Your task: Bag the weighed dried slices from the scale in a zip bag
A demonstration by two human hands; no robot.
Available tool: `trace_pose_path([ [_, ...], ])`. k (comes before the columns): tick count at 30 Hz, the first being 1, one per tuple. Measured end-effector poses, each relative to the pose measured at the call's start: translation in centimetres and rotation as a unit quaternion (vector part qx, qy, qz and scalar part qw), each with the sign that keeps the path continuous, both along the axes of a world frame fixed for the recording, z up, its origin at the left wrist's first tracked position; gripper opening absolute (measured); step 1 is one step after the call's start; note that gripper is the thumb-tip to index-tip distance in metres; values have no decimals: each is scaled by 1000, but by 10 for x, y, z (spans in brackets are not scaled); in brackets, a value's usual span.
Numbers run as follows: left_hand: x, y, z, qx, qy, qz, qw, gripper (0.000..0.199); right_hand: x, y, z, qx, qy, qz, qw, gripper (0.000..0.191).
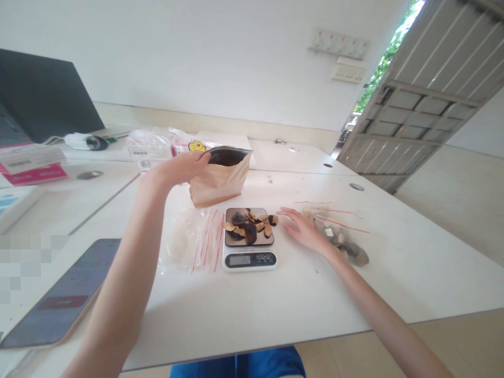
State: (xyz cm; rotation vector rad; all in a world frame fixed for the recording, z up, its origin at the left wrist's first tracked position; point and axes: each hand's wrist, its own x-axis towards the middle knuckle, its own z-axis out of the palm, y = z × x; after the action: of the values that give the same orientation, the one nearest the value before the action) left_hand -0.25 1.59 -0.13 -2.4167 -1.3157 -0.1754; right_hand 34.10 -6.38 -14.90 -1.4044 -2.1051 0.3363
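Note:
My left hand (185, 167) grips the open rim of a brown paper pouch (220, 181) that stands on the white table (283, 294). In front of the pouch sits a small kitchen scale (249, 254) with several dark and tan dried slices (250, 224) piled on its platform. My right hand (301, 228) rests flat on the table just right of the scale, fingers spread, holding nothing. Its wrist lies against filled clear zip bags (342, 239) of the same dried pieces.
Empty clear zip bags with red seals (197, 241) lie left of the scale. A phone (63, 296) lies at the near left. Further left are a laptop (39, 97), pink-and-white boxes (31, 165) and plastic packets (157, 144). A grey door (425, 100) stands open at right.

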Motion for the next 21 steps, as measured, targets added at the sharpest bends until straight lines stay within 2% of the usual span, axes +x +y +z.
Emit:
trace_pose_path([
  [4, 12, -5, 2, -30, 1, 34, 999, 46, -5, 1, -18, -1, -60, 19, 998, 40],
  [9, 12, -6, 0, 28, -26, 22, 999, 47, -9, 1, -16, 0, -47, -2, 999, 34],
  [12, 15, -11, 5, 15, -106, 90, 990, 44, -9, 0, -16, 4, -47, -17, 999, 31],
  [15, 21, -19, 13, -3, -166, 165, 972, 54, -9, 1, -18, 19, -40, -22, 999, 26],
  [18, 22, -24, 18, -28, -193, 171, 966, 67, -9, 1, -18, 32, -40, -36, 998, 19],
  [21, 20, -25, 18, -40, -237, 177, 954, 69, -10, 0, -17, 37, -44, -55, 997, 17],
])
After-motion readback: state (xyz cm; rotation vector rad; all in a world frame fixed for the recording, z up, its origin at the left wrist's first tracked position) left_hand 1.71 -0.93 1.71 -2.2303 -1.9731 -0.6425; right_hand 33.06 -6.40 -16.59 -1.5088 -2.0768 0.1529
